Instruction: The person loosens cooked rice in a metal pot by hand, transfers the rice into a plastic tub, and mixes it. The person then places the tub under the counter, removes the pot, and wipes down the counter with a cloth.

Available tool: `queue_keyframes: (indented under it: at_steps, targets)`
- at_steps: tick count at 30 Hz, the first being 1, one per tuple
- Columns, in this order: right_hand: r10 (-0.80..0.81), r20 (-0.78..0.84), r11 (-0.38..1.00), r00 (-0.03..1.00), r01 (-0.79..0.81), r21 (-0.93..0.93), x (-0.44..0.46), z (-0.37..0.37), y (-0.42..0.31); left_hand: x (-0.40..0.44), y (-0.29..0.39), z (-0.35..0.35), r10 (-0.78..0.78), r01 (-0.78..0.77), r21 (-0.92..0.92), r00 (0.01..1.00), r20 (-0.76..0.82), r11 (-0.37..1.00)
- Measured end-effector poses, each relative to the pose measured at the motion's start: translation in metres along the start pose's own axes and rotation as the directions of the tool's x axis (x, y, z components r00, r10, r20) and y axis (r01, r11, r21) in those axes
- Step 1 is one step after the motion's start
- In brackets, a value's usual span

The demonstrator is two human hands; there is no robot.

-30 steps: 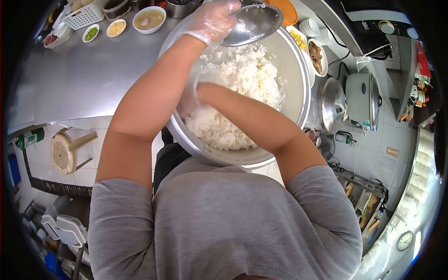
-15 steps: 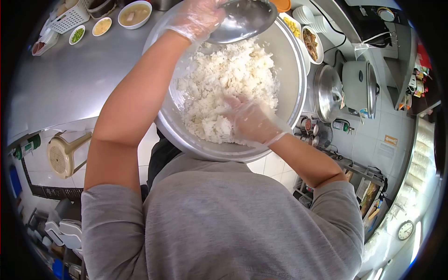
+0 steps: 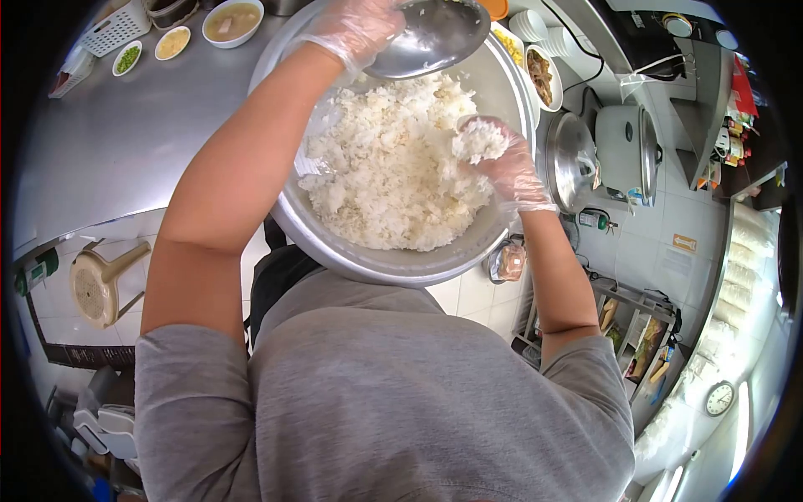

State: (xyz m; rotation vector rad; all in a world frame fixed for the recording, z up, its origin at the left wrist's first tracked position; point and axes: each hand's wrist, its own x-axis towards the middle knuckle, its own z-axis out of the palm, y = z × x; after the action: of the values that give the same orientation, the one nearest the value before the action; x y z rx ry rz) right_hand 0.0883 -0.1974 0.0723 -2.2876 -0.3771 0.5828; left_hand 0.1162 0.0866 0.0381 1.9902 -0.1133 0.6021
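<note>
White rice [image 3: 397, 167], likely soft, wants cupping: our right hand [image 3: 504, 163] curls fingers round some at three o'clock; our left hand [image 3: 358, 33] pinches the bowl [image 3: 437, 40].

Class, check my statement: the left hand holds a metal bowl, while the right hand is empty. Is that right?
Not quite: the right hand is not empty. The head view shows it holding a clump of rice. The left hand does hold a metal bowl.

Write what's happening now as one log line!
left hand: holds metal bowl | right hand: holds rice clump | large basin: loose rice inside
</note>
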Motion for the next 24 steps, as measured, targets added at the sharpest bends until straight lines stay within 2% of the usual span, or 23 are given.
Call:
queue_keyframes:
  at_steps: [1,4,7,10,13,14,16,18,20,22,23,24]
  targets:
    - [-0.034,-0.025,0.999,0.999,0.035,0.012,0.003,-0.003,0.006,0.0,0.001,-0.001,-0.056,0.058,-0.058,0.998,0.035,0.997]
    - [0.041,-0.183,0.994,0.982,-0.06,-0.095,0.002,-0.002,0.004,0.003,-0.002,0.002,-0.053,0.053,0.02,0.998,0.041,0.998]
    - [0.048,-0.231,0.943,0.972,-0.121,-0.312,-0.005,-0.003,-0.011,0.002,-0.009,0.006,0.038,-0.036,0.074,0.999,-0.019,0.997]
    - [0.146,-0.094,0.821,0.985,-0.174,-0.544,0.005,-0.025,-0.009,0.002,-0.009,0.007,0.037,-0.033,0.113,0.999,-0.033,0.993]
    - [0.153,0.178,0.806,0.972,-0.018,-0.592,0.011,-0.027,-0.008,0.0,-0.008,0.008,-0.001,0.001,0.181,1.0,0.0,0.983]
    - [0.091,0.218,0.778,0.972,0.067,-0.625,0.011,-0.018,-0.002,0.0,-0.009,0.008,0.009,-0.011,0.18,1.0,0.011,0.984]
    - [-0.027,0.306,0.702,0.952,0.236,-0.672,0.013,0.026,0.01,0.001,-0.013,0.009,0.027,-0.032,0.18,0.999,0.033,0.983]
    - [0.01,0.321,0.616,0.947,0.247,-0.748,0.001,0.079,-0.031,0.002,-0.013,0.009,-0.005,0.0,0.153,0.999,0.032,0.988]
    - [-0.075,0.336,0.549,0.939,0.32,-0.772,0.004,0.123,-0.012,0.003,-0.008,0.011,-0.077,0.068,0.135,0.995,0.062,0.988]
    - [-0.086,0.493,0.619,0.866,0.434,-0.655,0.007,0.131,-0.02,0.007,0.0,0.007,-0.187,0.171,0.142,0.977,0.107,0.975]
    - [-0.099,0.565,0.648,0.819,0.485,-0.588,0.009,0.13,-0.025,0.008,-0.008,0.01,-0.119,0.106,0.163,0.99,0.072,0.981]
    - [-0.062,0.606,0.752,0.793,0.436,-0.494,0.004,0.127,-0.031,0.007,-0.024,0.015,-0.052,0.044,0.182,0.998,0.036,0.982]
